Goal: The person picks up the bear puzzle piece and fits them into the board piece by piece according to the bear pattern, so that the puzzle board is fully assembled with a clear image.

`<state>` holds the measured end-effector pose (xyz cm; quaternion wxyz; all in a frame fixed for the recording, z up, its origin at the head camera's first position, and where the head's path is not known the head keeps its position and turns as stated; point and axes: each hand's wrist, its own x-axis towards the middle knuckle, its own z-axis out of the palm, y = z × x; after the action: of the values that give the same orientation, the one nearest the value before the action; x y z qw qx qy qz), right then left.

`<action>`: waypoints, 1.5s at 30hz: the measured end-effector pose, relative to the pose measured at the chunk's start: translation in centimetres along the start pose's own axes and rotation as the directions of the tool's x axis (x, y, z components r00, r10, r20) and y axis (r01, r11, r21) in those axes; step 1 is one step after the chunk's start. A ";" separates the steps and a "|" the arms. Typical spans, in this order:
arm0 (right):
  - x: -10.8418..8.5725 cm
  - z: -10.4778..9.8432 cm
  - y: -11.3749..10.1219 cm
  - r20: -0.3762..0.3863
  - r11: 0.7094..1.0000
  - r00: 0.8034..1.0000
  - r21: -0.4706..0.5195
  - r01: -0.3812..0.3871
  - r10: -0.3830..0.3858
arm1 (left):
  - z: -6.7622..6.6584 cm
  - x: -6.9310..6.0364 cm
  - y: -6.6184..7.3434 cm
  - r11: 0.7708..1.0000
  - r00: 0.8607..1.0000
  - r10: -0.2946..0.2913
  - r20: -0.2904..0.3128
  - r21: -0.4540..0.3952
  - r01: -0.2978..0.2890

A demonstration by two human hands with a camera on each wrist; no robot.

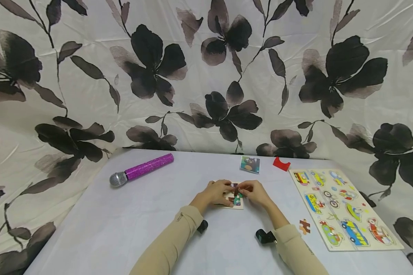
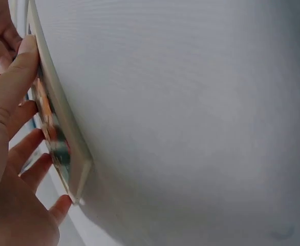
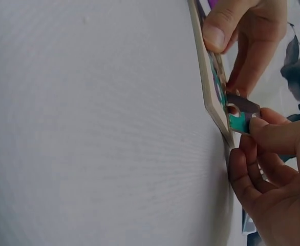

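A small wooden jigsaw board (image 1: 239, 206) with a coloured picture lies on the white table between both hands. My left hand (image 1: 217, 193) rests across its left part, the thumb near the close edge and the other fingers spread over the picture in the left wrist view. At the board's right end my right hand (image 1: 257, 193) pinches a brown and green jigsaw piece (image 3: 238, 122) between thumb and forefinger. That piece is tilted against the board's surface, close to the left fingertips. Part of the picture is hidden beneath the left hand. A loose brown jigsaw piece (image 1: 304, 227) lies to the right.
A purple glitter microphone (image 1: 149, 167) lies at the back left. Behind the hands are a square picture card (image 1: 250, 165) and a red piece (image 1: 281, 164). A large vehicle puzzle board (image 1: 347, 248) covers the right side. A floral cloth hangs behind the table.
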<state>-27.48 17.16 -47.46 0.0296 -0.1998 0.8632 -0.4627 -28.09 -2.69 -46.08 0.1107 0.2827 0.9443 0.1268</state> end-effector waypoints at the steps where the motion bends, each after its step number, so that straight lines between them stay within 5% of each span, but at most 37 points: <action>1: -0.1 0.0 0.0 -0.002 1.000 1.000 -0.001 -0.004 0.004 | 0.0 0.0 0.0 1.000 1.000 0.002 0.001 0.006 -0.002; 10: -0.2 0.3 0.0 -0.009 1.000 1.000 -0.013 -0.009 0.009 | 0.0 0.1 0.1 0.997 0.997 -0.069 0.018 -0.032 0.069; 15: -0.1 0.8 -0.3 -0.026 0.995 1.000 -0.100 0.007 -0.009 | 0.0 0.1 0.0 0.996 0.997 -0.079 0.015 -0.034 0.080; 23: -0.2 1.1 -0.8 0.075 0.928 0.973 -0.293 0.232 -0.220 | -0.2 0.0 0.1 0.995 0.996 -0.094 0.009 -0.015 0.094; 27: -0.3 1.0 -1.0 0.134 0.904 0.958 -0.320 0.284 -0.253 | 0.0 0.1 0.1 0.995 0.995 -0.097 0.013 -0.015 0.098; 32: -0.5 0.8 -1.0 0.158 0.912 0.964 -0.322 0.255 -0.213 | 0.1 0.1 0.0 0.995 0.995 -0.099 0.000 -0.021 0.099; 39: -0.1 1.0 -0.4 0.094 0.946 0.980 -0.260 0.195 -0.176 | 0.0 0.0 0.0 0.993 0.994 -0.107 -0.001 -0.044 0.107; 45: 0.2 1.0 -0.3 0.101 0.943 0.979 -0.268 0.198 -0.177 | -0.3 0.0 0.2 0.993 0.994 -0.110 0.011 -0.045 0.111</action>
<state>-27.29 16.17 -47.72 -0.0102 -0.3004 0.8947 -0.3305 -28.05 -2.62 -45.77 0.1279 0.2279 0.9549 0.1409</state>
